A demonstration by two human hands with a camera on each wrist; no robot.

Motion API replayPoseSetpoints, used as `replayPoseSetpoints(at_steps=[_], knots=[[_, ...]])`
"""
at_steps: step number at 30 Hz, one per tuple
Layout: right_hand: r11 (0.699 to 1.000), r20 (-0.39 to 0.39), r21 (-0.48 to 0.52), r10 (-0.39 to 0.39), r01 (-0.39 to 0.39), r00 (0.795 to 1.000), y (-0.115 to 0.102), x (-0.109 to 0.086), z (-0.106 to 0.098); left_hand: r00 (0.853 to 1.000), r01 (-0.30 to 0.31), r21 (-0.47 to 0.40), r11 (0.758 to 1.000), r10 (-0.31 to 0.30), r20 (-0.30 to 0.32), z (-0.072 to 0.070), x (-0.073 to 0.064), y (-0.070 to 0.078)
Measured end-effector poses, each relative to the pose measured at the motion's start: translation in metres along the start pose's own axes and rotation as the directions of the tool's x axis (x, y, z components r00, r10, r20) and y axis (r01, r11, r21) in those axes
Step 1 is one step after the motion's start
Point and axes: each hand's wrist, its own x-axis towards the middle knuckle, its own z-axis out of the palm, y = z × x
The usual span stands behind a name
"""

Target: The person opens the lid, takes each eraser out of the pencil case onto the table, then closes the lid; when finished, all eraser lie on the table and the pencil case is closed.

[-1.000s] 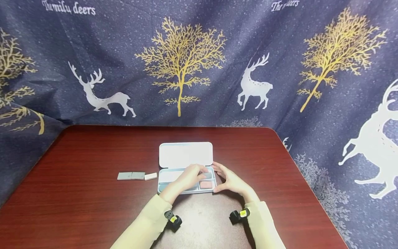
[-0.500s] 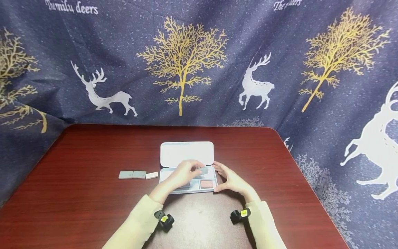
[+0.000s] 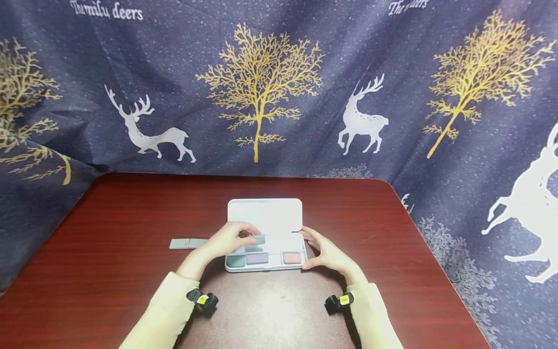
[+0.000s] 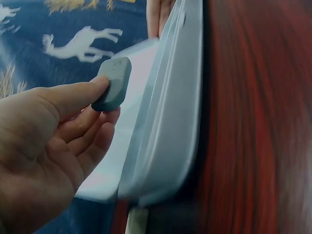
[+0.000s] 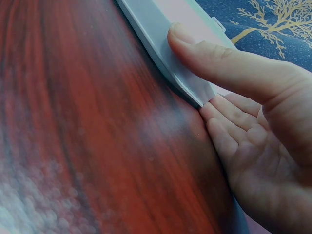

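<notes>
My left hand [image 3: 226, 238] pinches a small grey-green rounded block [image 4: 114, 83] between thumb and fingers, above the left half of an open pale-blue hinged case [image 3: 273, 267]. Tiny marks, too small to read, show on the block in the left wrist view. Inside the case's near row lie a dark green block [image 3: 236, 261], a purple block [image 3: 257, 259] and a pink block [image 3: 291, 258]. My right hand [image 3: 329, 254] grips the case's right end, its thumb [image 5: 209, 56] on the near corner and its fingers at the far side.
Two flat grey-green pieces [image 3: 187, 243] lie end to end on the reddish-brown table [image 3: 117, 271], left of the case. The raised lid [image 3: 265, 213] stands at the case's back. Behind the table hangs a dark blue cloth [image 3: 305, 145] with deer and trees.
My left hand has lifted the grey-green block from the case's right part and carried it left, uncovering the purple and dark green blocks. It now hides the white piece. My right hand stays put.
</notes>
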Motion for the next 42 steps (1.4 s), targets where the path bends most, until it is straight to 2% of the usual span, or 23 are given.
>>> replayPoseSetpoints(at_steps=[5, 8, 12, 19, 25, 34, 39, 42], knots=[[1.000, 0.002, -0.001, 0.003, -0.003, 1.000, 0.000, -0.001, 0.000, 0.998, 0.047, 0.038, 0.998, -0.045, -0.046, -0.022, -0.022, -0.020], [1.000, -0.001, -0.001, 0.003, -0.003, 1.000, 0.000, -0.002, 0.000, 0.992, 0.098, 0.036, 0.995, -0.095, -0.078, -0.036, -0.036, -0.033], [1.000, -0.006, 0.005, 0.003, -0.003, 1.000, 0.000, -0.002, 0.000, 0.980, 0.159, 0.035, 0.987, -0.153, -0.125, -0.053, -0.053, -0.047], [1.000, -0.008, 0.003, 0.004, -0.004, 1.000, 0.000, -0.002, 0.000, 0.958, 0.225, 0.073, 0.972, -0.207, -0.199, -0.084, -0.080, -0.063], [1.000, -0.005, 0.000, 0.005, -0.005, 1.000, 0.001, -0.001, 0.000, 0.934, 0.293, 0.122, 0.948, -0.257, -0.248, -0.105, -0.101, -0.077], [1.000, -0.001, -0.001, 0.007, -0.007, 1.000, 0.001, 0.000, 0.000, 0.903, 0.402, 0.137, 0.905, -0.367, -0.225, -0.122, -0.127, -0.089], [1.000, 0.002, 0.013, 0.007, -0.007, 1.000, 0.001, 0.001, 0.000, 0.888, 0.444, 0.142, 0.885, -0.412, -0.206, -0.124, -0.137, -0.093], [1.000, 0.002, 0.016, 0.008, -0.008, 1.000, 0.000, 0.000, 0.000, 0.884, 0.455, 0.141, 0.879, -0.427, -0.190, -0.123, -0.140, -0.095]])
